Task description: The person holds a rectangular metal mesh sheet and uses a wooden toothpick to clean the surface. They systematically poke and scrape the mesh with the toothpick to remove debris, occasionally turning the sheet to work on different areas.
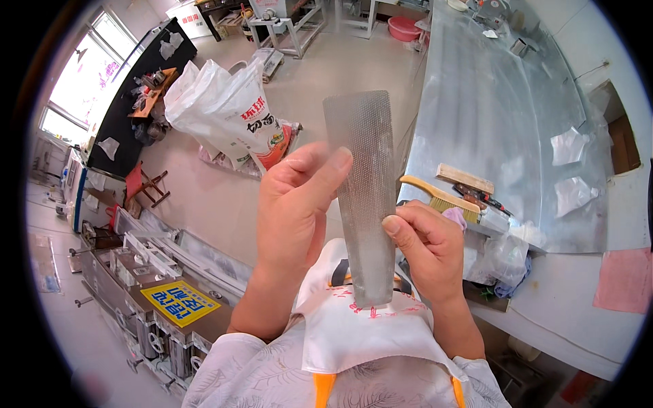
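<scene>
A long, flat grey metal strip point(367, 197) covered in fine dimples or holes stands upright in front of my chest, slightly wider at its top. My right hand point(428, 245) pinches its right edge between thumb and curled fingers, below the middle. On the other side, my left hand point(296, 204) is closed, its thumb overlapping the strip's left edge higher up. Slight blur softens the left fingertips, and the strip hides part of them. Below the strip hangs my white apron point(360, 340) with red marks and orange straps.
A metal worktable point(496, 129) runs along the right, bearing a wooden-handled brush point(439, 194), a wooden block point(466, 178) and plastic bags. White sacks point(231, 115) stand on the floor ahead left. A machine with a yellow sign point(180, 304) is at lower left.
</scene>
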Available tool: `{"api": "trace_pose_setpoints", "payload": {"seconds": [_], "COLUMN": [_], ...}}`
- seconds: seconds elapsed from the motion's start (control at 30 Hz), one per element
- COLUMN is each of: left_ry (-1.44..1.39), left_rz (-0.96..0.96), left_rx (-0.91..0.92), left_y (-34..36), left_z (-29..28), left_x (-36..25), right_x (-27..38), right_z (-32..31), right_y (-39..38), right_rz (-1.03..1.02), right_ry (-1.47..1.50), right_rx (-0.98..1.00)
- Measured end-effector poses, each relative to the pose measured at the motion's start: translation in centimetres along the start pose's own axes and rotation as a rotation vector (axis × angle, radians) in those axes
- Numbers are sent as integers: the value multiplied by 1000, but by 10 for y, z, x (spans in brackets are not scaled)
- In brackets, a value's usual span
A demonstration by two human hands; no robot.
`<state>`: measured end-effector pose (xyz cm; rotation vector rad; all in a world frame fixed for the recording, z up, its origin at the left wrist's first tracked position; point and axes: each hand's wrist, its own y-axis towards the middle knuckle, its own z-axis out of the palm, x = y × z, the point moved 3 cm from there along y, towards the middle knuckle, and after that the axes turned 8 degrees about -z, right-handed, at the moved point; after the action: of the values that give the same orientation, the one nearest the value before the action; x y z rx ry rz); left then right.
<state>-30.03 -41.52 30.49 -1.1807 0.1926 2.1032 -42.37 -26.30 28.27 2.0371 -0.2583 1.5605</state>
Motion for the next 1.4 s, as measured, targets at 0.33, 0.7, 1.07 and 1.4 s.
{"api": "trace_pose_setpoints", "payload": {"seconds": [0.33,0.7,1.07,1.4], "left_ry": [274,227,256,292], "left_rz": [-97,-178,-150,-207], "left_rx": [48,52,60,65], "left_y": [-10,-28,-33,-37], "left_z": [-39,-30,-24,-24], "left_x": [24,31,33,29], "right_x": [-12,11,22,14], "right_z": [6,-25,11,26], "right_y": [-17,-15,-14,-18], "right_rz": [111,-53,-198,-449], "right_ry": [28,-173,12,-270], "right_rx": [56,-146,-243,-303]}}
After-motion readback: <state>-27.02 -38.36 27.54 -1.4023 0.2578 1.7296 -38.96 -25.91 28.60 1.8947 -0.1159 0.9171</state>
